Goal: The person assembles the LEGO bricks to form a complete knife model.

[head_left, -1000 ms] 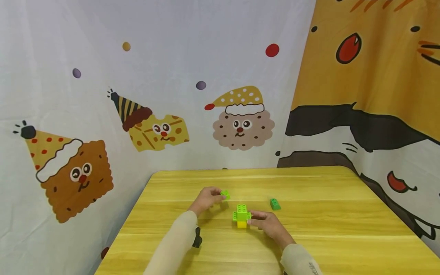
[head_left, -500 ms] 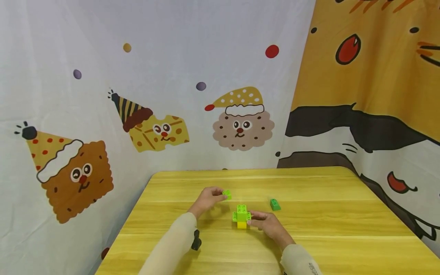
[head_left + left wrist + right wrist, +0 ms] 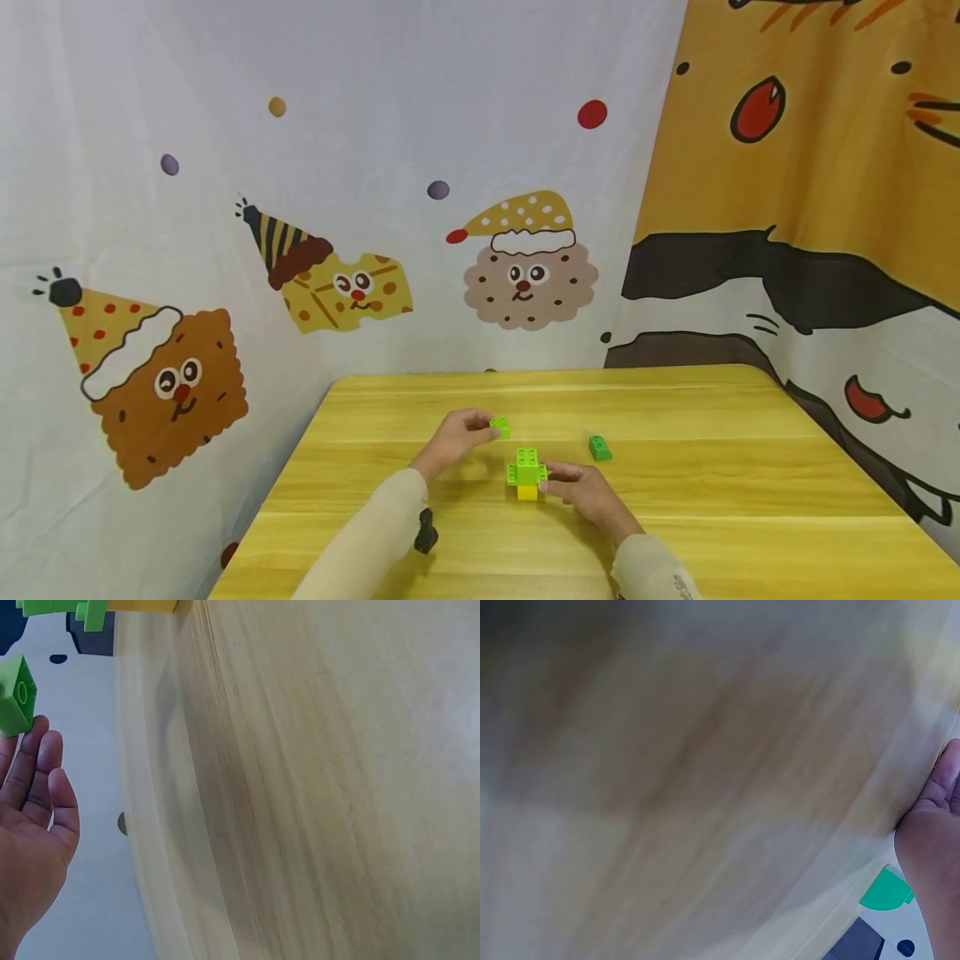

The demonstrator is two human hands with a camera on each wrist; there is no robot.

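The lime brick (image 3: 502,427), pinched by the left hand (image 3: 458,435), has moved nearer the stack (image 3: 527,472) the right hand (image 3: 588,492) grips; probably light, stiff plastic, best held by its sides.

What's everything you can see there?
table: 1, yellowish, underneath
stack: 1, lime over yellow, table
held brick: 1, lime, left of stack
loose brick: 1, dark green, right of stack
backdrop: 1, mostly white, behind
hat cartoons: 3, brown, yellow, pinkish, backdrop
big cartoons: count unclear, orange, black, white, right
dots: several, mixed, backdrop
wrist piece: 1, black, left sleeve
sleeves: 2, cream, bottom
left grip: 1, on held brick
right grip: 1, on stack
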